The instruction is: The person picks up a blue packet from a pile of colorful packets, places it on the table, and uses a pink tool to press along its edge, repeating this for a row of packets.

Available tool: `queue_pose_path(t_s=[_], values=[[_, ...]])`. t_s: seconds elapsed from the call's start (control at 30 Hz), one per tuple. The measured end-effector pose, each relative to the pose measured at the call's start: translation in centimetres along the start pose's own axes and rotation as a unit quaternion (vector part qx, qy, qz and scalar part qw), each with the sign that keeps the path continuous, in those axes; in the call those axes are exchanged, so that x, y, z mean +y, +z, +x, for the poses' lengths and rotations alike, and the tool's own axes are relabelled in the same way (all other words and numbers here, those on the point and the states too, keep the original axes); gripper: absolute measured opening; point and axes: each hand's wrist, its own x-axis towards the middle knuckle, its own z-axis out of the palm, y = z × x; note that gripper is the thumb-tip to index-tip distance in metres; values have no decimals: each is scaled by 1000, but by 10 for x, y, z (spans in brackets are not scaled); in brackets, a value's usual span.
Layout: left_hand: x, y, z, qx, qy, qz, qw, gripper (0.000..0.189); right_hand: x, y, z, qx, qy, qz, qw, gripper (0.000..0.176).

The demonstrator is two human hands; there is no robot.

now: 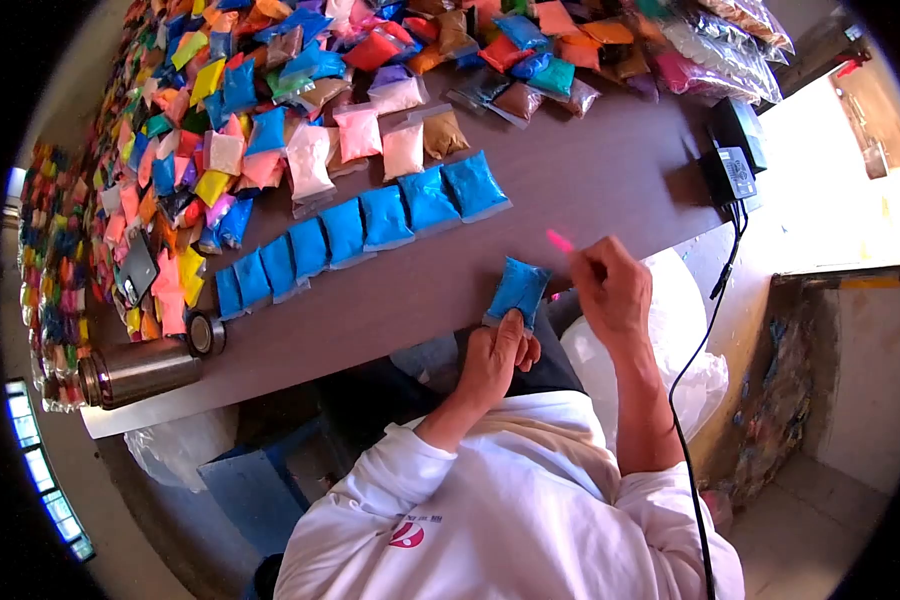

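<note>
A small blue packet (519, 289) is pinched at its lower edge by my left hand (495, 357), just over the table's front edge. To its right my right hand (612, 287) is raised, fingers curled round a small pink object (560, 241) whose tip sticks out to the left; its shape is blurred. Behind my hands a slanting row of several blue packets (343, 233) lies side by side on the brown table (390, 304).
Heaped coloured packets (210, 80) cover the table's back and left. A metal flask (150, 372) lies at the left front, near a round lid (206, 333) and a phone (138, 267). At the right are a black adapter (735, 172) and a hanging cable (698, 360).
</note>
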Motion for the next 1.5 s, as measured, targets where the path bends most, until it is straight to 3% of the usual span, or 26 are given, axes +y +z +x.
queue_pose_path(t_s=[0.13, 0.3, 0.4, 0.47, 0.57, 0.6, 0.7, 0.93, 1.03, 1.1, 1.17, 1.27, 1.5], values=[[3, 0, -1, -21, 1, -35, 999, 54, -35, 2, -22, -87, -97, -1, 991, 17], [9, -1, -1, -28, -3, -13, 1000, 54, -19, 14, -10, -92, -49, -49, 993, 16], [9, 0, -1, -35, 30, -18, 999, 53, -8, 14, 2, -42, -45, -64, 996, 16], [6, 0, -6, 9, -5, 26, 1000, 59, -3, 7, 11, 40, 48, -43, 997, 16], [-5, -2, -7, -11, -7, -17, 1000, 57, -15, 2, -8, -9, -6, 54, 998, 15], [-3, -1, -7, -12, -8, -17, 1000, 57, -20, 5, -17, -26, -51, 40, 998, 15], [6, 2, -3, -20, 19, 18, 999, 55, -33, 14, -28, -76, -54, -28, 995, 18], [9, 4, -2, -17, 15, 21, 1000, 55, -19, 20, -9, -57, -21, -32, 998, 18], [10, 3, -7, 9, 6, 24, 1000, 57, -2, 19, -4, 24, 7, -96, 995, 18], [6, 0, -5, 21, -5, 24, 999, 58, 3, 5, -5, 32, 51, 23, 998, 18], [-1, -2, -5, 1, 10, -21, 1000, 47, -2, 4, -23, 15, 44, 37, 998, 18], [-2, 0, 1, -19, 4, -54, 998, 46, -11, 16, -41, -20, -54, 32, 998, 22], [6, 2, -1, -5, 15, 16, 1000, 45, -2, 17, -25, 22, -26, -13, 999, 24]])
